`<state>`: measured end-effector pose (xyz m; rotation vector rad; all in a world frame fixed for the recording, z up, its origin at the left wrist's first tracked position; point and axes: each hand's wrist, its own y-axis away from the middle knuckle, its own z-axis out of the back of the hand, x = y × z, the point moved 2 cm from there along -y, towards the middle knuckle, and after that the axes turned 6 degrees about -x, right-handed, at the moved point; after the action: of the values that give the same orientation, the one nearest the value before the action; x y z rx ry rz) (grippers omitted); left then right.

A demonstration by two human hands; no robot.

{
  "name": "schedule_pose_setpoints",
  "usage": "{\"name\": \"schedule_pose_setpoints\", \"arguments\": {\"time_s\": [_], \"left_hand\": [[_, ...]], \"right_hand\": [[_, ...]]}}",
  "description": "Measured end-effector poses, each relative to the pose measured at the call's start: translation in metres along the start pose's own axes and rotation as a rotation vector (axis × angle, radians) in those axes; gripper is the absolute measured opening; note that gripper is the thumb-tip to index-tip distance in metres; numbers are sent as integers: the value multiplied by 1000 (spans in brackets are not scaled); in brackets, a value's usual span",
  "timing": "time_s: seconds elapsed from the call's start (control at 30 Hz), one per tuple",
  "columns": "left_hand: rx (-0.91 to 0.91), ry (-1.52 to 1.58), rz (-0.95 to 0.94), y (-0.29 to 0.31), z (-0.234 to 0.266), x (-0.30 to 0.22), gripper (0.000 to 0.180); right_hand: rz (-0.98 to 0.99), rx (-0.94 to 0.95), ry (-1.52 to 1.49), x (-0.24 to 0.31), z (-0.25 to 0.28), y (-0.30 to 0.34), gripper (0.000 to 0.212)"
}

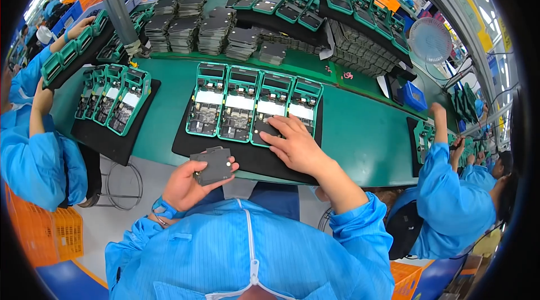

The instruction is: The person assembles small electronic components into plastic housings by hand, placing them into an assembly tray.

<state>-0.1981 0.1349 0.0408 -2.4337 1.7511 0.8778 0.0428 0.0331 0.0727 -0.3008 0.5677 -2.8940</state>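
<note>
My left hand (188,182) is closed on a small stack of dark, square plates (215,166), held in front of the table edge. Four teal device housings (207,100) with exposed circuit boards and white strips lie side by side on a black mat (194,145). My right hand (297,145) is over the third housing from the left. Its fingers are spread, and the tips rest on a dark plate (262,125) in the lower part of that housing. The fingers partly hide this plate and the fourth housing's lower end.
Stacks of dark plates (216,30) stand at the back of the green table (360,131). More teal housings (292,5) lie on raised black mats behind. Another mat of housings (121,97) is at the left. Co-workers in blue sit on both sides, and a metal post (112,2) rises at the back left.
</note>
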Motion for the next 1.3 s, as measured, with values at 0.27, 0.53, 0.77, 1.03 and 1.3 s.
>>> {"name": "schedule_pose_setpoints", "arguments": {"time_s": [0.27,0.53,0.77,1.03,1.3], "left_hand": [[-28,-35,-10,-1,-8,-1,44],[-47,-21,-29,5,1,-4,41],[-60,-7,-21,11,8,-11,43],[-73,28,-28,14,12,-13,44],[7,83,7,10,7,-12,45]], "right_hand": [[-115,-96,34,12,3,-21,11],[-409,210,57,-12,-21,-58,30],[-642,170,-259,-20,-10,-69,26],[-71,-78,136,7,-12,-35,31],[-18,-120,164,26,-5,-33,42]]}}
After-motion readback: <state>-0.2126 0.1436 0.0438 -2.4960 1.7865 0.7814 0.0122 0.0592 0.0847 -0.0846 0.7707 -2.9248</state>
